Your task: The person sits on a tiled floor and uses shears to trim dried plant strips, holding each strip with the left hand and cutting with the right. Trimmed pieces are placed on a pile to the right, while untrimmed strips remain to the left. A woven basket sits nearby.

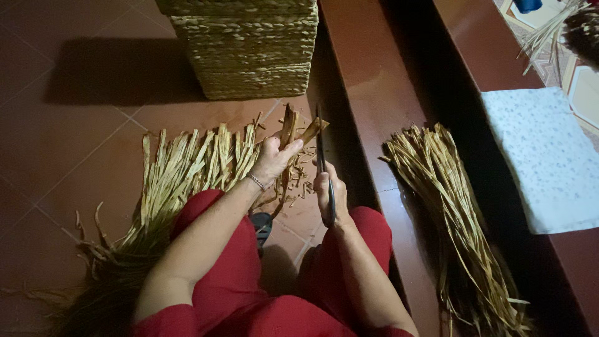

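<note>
Evidently trimming, the left hand (272,159) has its fingers clamped on a few dried yellow-brown straw strips (291,134) above the red tiled floor (75,143), while the right hand (329,192), closed on dark scissors (321,159), should cut squarely near the ends.

Dry, fibrous yellow straw strips (187,168); rough woven straw basket (249,50); smooth, faintly glossy reddish-brown floor tiles (75,143); dark metal scissors (324,181).
</note>
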Demonstrator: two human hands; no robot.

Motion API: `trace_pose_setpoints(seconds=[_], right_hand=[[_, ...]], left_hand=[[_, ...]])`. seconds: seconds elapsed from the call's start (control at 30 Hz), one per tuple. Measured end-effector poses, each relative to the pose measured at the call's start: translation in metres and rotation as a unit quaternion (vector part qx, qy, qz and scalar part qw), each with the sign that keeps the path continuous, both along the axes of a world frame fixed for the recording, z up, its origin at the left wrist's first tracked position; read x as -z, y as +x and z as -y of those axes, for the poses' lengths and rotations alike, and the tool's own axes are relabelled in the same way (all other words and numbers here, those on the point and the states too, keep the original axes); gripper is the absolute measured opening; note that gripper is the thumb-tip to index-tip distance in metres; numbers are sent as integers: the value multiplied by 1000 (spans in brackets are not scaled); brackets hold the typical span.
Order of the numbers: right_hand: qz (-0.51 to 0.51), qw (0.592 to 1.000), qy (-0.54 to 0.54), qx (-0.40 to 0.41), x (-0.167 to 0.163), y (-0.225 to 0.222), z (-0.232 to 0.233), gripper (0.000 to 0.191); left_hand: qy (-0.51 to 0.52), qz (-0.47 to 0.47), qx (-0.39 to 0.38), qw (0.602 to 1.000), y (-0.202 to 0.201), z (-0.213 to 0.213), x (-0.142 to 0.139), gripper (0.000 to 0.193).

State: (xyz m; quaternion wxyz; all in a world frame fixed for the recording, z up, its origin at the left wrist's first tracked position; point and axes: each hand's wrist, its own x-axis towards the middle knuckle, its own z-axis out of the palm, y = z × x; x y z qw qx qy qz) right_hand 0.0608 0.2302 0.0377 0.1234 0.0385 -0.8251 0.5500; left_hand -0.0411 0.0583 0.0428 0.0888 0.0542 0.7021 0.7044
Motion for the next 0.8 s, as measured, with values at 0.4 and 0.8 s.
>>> trace_pose_setpoints(seconds=[0.4,0.8], right_hand=[[6,997,-64,35,15,4,5,54],[-76,997,-15,8,8,2,-3,58]], left_hand=[[-58,10,-15,998,-4,-2,22,34],[-77,51,6,996,-16,-12,36,27]])
